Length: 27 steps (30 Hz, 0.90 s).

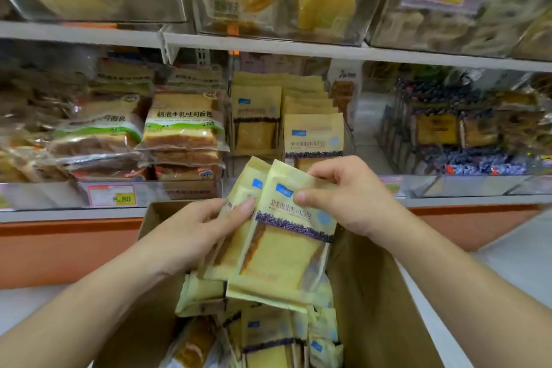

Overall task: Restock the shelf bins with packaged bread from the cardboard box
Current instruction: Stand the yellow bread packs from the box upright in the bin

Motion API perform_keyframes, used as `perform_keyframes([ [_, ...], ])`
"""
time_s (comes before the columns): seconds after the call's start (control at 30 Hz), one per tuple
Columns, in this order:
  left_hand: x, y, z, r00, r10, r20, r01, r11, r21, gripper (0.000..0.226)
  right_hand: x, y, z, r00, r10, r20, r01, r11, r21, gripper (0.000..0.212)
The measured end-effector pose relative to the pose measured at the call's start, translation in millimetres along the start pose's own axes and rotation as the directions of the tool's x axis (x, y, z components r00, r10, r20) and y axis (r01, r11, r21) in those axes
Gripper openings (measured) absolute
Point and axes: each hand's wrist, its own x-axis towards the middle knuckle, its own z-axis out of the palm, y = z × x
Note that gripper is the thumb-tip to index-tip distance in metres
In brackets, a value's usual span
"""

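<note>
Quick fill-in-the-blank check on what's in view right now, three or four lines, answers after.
1. Both hands, left hand and right hand, hold yellow bread packets above the open ____.
2. The band printed across the front packet is ____ in colour.
3. Matching yellow packets stand in the bin on the ____ shelf in view.
4. The price tag left of the box is pink and ____.

Missing words: cardboard box; purple; lower; yellow
</note>
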Motion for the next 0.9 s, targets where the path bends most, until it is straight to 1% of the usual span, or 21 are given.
perform_keyframes([
  [0.07, 1.1, 1.3, 6.6, 0.999, 0.027, 0.032, -0.026, 0.999, -0.019, 0.057, -1.2, -2.8, 1.7, 0.999, -0.010, -0.052, 0.010, 1.000, 0.005, 0.012],
  [0.13, 0.8, 4.7, 13.4, 0.999, 0.026, 0.042, -0.023, 0.997, -0.073, 0.054, -2.7, -5.9, 3.1, 0.993, -0.037, -0.112, 0.040, 0.999, 0.024, 0.012],
  [0.2, 0.9, 8.4, 18.3, 0.999, 0.036, -0.007, -0.037, 0.993, -0.109, 0.052, -2.1, -7.6, 2.9, 0.968, -0.089, -0.236, 0.096, 0.995, 0.019, 0.015],
  [0.23, 2.1, 9.8, 18.6, 0.998, 0.047, -0.038, -0.051, 0.993, -0.107, 0.051, -0.5, -7.7, 1.7, 0.946, -0.123, -0.299, 0.123, 0.992, -0.020, 0.022],
  [0.27, 2.1, 12.5, 18.6, 0.997, 0.058, -0.058, -0.064, 0.991, -0.117, 0.050, 1.7, -6.7, -0.3, 0.931, -0.135, -0.338, 0.126, 0.991, -0.048, 0.036],
  [0.3, 2.7, 14.3, 17.3, 0.995, 0.070, -0.069, -0.080, 0.987, -0.141, 0.049, 4.1, -4.6, -2.7, 0.935, -0.095, -0.342, 0.090, 0.995, -0.032, 0.054],
  [0.33, 2.2, 18.0, 16.6, 0.994, 0.080, -0.072, -0.091, 0.981, -0.171, 0.048, 6.2, -3.1, -5.6, 0.954, -0.008, -0.301, 0.022, 0.999, 0.043, 0.072],
  [0.37, 2.2, 20.6, 15.4, 0.993, 0.094, -0.068, -0.106, 0.976, -0.190, 0.048, 8.0, -1.4, -8.3, 0.973, 0.082, -0.215, -0.048, 0.986, 0.159, 0.089],
  [0.4, 2.1, 23.9, 14.7, 0.993, 0.103, -0.065, -0.114, 0.972, -0.203, 0.047, 10.1, 2.3, -10.2, 0.986, 0.130, -0.101, -0.095, 0.950, 0.298, 0.100],
  [0.43, 2.7, 26.7, 14.4, 0.992, 0.110, -0.055, -0.120, 0.969, -0.218, 0.047, 12.0, 6.9, -11.5, 0.993, 0.120, 0.015, -0.114, 0.889, 0.443, 0.102],
  [0.47, 3.8, 30.5, 13.5, 0.993, 0.110, -0.049, -0.119, 0.963, -0.240, 0.047, 13.7, 10.2, -12.5, 0.992, 0.060, 0.113, -0.114, 0.814, 0.569, 0.093],
  [0.5, 5.5, 33.3, 12.1, 0.992, 0.119, -0.046, -0.127, 0.960, -0.250, 0.047, 14.6, 10.5, -13.7, 0.985, -0.016, 0.174, -0.102, 0.756, 0.647, 0.081],
  [0.53, 6.9, 36.9, 10.8, 0.989, 0.136, -0.053, -0.145, 0.959, -0.245, 0.048, 14.8, 8.2, -15.4, 0.975, -0.084, 0.207, -0.081, 0.732, 0.676, 0.074],
  [0.57, 10.0, 38.9, 8.2, 0.983, 0.169, -0.073, -0.181, 0.964, -0.196, 0.047, 16.1, 5.4, -17.8, 0.967, -0.132, 0.218, -0.055, 0.727, 0.685, 0.072],
  [0.6, 12.7, 41.9, 5.3, 0.972, 0.210, -0.101, -0.220, 0.970, -0.106, 0.047, 19.3, 3.7, -21.1, 0.964, -0.162, 0.212, -0.026, 0.735, 0.677, 0.072],
  [0.63, 15.7, 44.2, 1.9, 0.958, 0.257, -0.127, -0.256, 0.966, 0.019, 0.046, 23.1, 1.6, -24.1, 0.966, -0.172, 0.194, 0.001, 0.750, 0.662, 0.073],
  [0.7, 20.5, 52.4, -3.4, 0.934, 0.324, -0.152, -0.283, 0.929, 0.238, 0.049, 30.5, -5.4, -27.0, 0.977, -0.177, 0.118, 0.067, 0.783, 0.618, 0.074],
  [0.8, 35.4, 63.8, -10.6, 0.898, 0.414, -0.150, -0.318, 0.846, 0.428, 0.058, 40.2, -16.8, -29.9, 0.986, -0.159, -0.054, 0.163, 0.827, 0.538, 0.064],
  [0.9, 50.3, 74.2, -19.4, 0.841, 0.517, -0.159, -0.311, 0.703, 0.640, 0.063, 49.8, -28.5, -30.6, 0.970, -0.143, -0.194, 0.212, 0.891, 0.401, 0.056],
])
